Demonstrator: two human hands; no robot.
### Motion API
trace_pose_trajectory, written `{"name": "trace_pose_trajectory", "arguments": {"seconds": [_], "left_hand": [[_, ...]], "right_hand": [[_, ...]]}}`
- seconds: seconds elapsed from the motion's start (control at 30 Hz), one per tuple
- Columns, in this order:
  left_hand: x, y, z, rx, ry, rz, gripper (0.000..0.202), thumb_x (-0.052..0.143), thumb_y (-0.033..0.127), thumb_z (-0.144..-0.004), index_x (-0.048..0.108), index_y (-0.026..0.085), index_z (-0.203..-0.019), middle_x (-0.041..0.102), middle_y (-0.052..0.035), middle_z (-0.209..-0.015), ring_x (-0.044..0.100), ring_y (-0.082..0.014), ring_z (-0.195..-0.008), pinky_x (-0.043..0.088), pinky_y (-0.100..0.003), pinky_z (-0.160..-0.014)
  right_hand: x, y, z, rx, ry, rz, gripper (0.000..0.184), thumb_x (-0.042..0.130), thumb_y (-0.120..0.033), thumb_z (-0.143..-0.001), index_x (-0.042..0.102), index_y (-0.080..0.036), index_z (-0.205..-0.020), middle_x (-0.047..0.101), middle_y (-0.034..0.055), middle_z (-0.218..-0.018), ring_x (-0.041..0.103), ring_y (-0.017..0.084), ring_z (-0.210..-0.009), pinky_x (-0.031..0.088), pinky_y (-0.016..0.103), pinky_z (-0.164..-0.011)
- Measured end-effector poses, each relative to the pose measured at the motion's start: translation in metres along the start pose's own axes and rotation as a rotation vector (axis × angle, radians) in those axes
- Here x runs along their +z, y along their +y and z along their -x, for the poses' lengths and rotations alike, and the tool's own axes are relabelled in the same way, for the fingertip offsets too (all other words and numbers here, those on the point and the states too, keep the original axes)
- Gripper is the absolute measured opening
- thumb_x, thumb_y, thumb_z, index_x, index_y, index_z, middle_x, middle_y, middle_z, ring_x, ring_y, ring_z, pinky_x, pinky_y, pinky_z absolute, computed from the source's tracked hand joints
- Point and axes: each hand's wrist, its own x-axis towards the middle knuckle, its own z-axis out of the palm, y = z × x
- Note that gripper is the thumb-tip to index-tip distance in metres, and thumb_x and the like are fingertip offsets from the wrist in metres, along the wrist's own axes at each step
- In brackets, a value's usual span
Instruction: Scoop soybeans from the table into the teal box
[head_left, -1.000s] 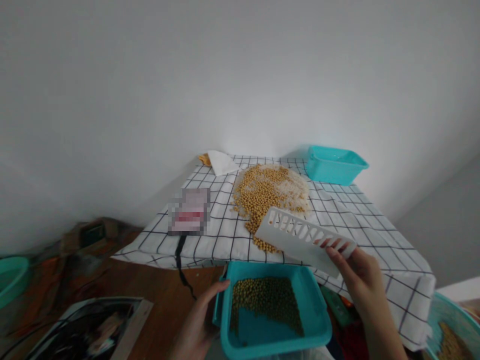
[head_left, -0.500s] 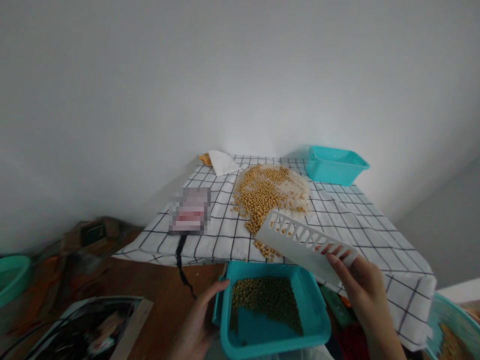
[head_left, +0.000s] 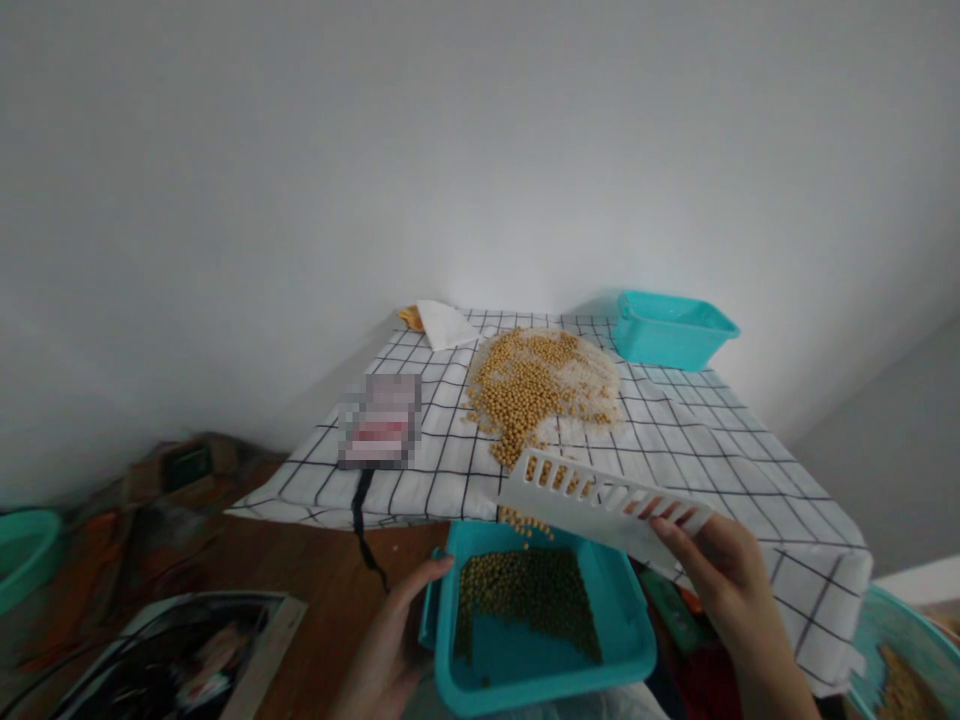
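My left hand (head_left: pixel 394 625) grips the left side of a teal plastic basket (head_left: pixel 637 640), held just below the table's front edge. Inside it lies a layer of beans (head_left: pixel 525 590), dark in the shade. In my right hand (head_left: pixel 724 575) is a white slotted plastic strip (head_left: pixel 574 510), tilted above the table edge and the basket's far rim. Left of the strip's end, yellow soybeans (head_left: pixel 525 390) trail from a spread heap toward the edge. A few loose beans (head_left: pixel 521 520) drop over the edge into the basket. Pale small grains (head_left: pixel 592 375) lie mixed in the heap.
A second teal basket (head_left: pixel 671 335) stands at the table's back right. On the checked cloth (head_left: pixel 442 490) are a blurred-out flat object (head_left: pixel 382 425) with a black strap and a white cloth (head_left: pixel 446 325). A tub (head_left: pixel 900 650) sits low at right.
My right hand has swung the strip's far end down and left, toward the table edge. Several soybeans have moved over the edge to the basket. The basket has shifted slightly left.
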Motion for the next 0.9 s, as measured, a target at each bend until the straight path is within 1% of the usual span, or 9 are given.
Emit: {"name": "trace_pose_trajectory", "arguments": {"seconds": [0.1, 0.2, 0.3, 0.43, 0.53, 0.6, 0.67, 0.77, 0.9], "left_hand": [[0.0, 0.0, 0.001, 0.002, 0.006, 0.003, 0.012, 0.078, 0.022, -0.059, 0.076, 0.015, -0.069, 0.081, -0.0072, -0.065, 0.074, -0.0327, -0.086, 0.059, -0.038, -0.076], [-0.001, -0.002, 0.001, -0.011, -0.008, 0.022, 0.01, 0.075, 0.019, -0.063, 0.077, 0.014, -0.072, 0.081, -0.0058, -0.065, 0.075, -0.0297, -0.085, 0.059, -0.034, -0.074], [-0.002, -0.003, 0.002, -0.034, -0.023, 0.047, 0.009, 0.074, 0.017, -0.064, 0.077, 0.014, -0.072, 0.081, -0.0054, -0.066, 0.075, -0.0291, -0.082, 0.059, -0.034, -0.074], [-0.002, -0.004, 0.0, -0.061, -0.036, 0.057, 0.01, 0.074, 0.017, -0.065, 0.077, 0.013, -0.074, 0.081, -0.0065, -0.066, 0.076, -0.0296, -0.079, 0.06, -0.037, -0.074], [-0.002, -0.005, 0.0, -0.034, -0.029, 0.048, 0.011, 0.073, 0.018, -0.067, 0.078, 0.014, -0.076, 0.081, -0.0054, -0.067, 0.076, -0.0277, -0.078, 0.06, -0.034, -0.071], [-0.002, -0.006, -0.001, -0.021, -0.01, 0.034, 0.01, 0.073, 0.019, -0.068, 0.078, 0.014, -0.075, 0.081, -0.005, -0.064, 0.076, -0.0268, -0.077, 0.06, -0.032, -0.069], [-0.003, -0.007, -0.002, -0.019, 0.0, 0.024, 0.008, 0.073, 0.019, -0.068, 0.078, 0.014, -0.072, 0.08, -0.0055, -0.062, 0.076, -0.0264, -0.075, 0.06, -0.031, -0.066], [-0.004, -0.009, -0.004, -0.004, -0.025, 0.05, 0.008, 0.072, 0.016, -0.069, 0.078, 0.014, -0.074, 0.081, -0.006, -0.067, 0.075, -0.023, -0.065, 0.059, -0.028, -0.059], [-0.003, -0.011, 0.0, -0.012, -0.013, 0.075, 0.008, 0.071, 0.014, -0.071, 0.078, 0.015, -0.068, 0.08, -0.0035, -0.063, 0.071, -0.017, -0.053, 0.057, -0.023, -0.052]], "right_hand": [[-0.008, 0.008, 0.002, 0.02, 0.037, -0.035, 0.02, 0.065, -0.039, -0.081, 0.077, -0.024, -0.077, 0.076, 0.0039, -0.077, 0.071, 0.025, -0.07, 0.056, 0.03, -0.064], [-0.015, 0.016, 0.003, 0.05, 0.095, -0.057, 0.017, 0.067, -0.038, -0.08, 0.076, -0.024, -0.079, 0.076, 0.0044, -0.085, 0.07, 0.026, -0.08, 0.055, 0.031, -0.07], [-0.019, 0.02, 0.003, 0.068, 0.162, -0.089, 0.014, 0.067, -0.036, -0.08, 0.074, -0.023, -0.081, 0.075, 0.0054, -0.088, 0.069, 0.027, -0.086, 0.053, 0.033, -0.077], [-0.024, 0.024, 0.002, 0.084, 0.297, -0.156, 0.013, 0.068, -0.034, -0.079, 0.071, -0.022, -0.08, 0.073, 0.0058, -0.086, 0.067, 0.027, -0.088, 0.051, 0.036, -0.08], [-0.029, 0.031, -0.001, 0.084, 0.421, -0.175, 0.015, 0.07, -0.035, -0.076, 0.069, -0.02, -0.077, 0.072, 0.0051, -0.083, 0.066, 0.025, -0.084, 0.05, 0.034, -0.078], [-0.032, 0.037, -0.002, 0.095, 0.473, -0.182, 0.017, 0.072, -0.036, -0.074, 0.069, -0.019, -0.076, 0.071, 0.0045, -0.082, 0.065, 0.024, -0.082, 0.049, 0.033, -0.077], [-0.035, 0.042, -0.003, 0.126, 0.49, -0.186, 0.019, 0.073, -0.036, -0.073, 0.07, -0.019, -0.079, 0.072, 0.004, -0.084, 0.065, 0.023, -0.082, 0.048, 0.031, -0.076], [-0.036, 0.046, -0.002, 0.16, 0.475, -0.211, 0.02, 0.075, -0.035, -0.071, 0.071, -0.02, -0.084, 0.073, 0.0033, -0.085, 0.065, 0.022, -0.081, 0.048, 0.029, -0.073], [-0.031, 0.039, 0.0, 0.178, 0.422, -0.236, 0.02, 0.076, -0.036, -0.071, 0.072, -0.021, -0.082, 0.073, 0.0031, -0.085, 0.066, 0.022, -0.08, 0.049, 0.028, -0.071]]}}
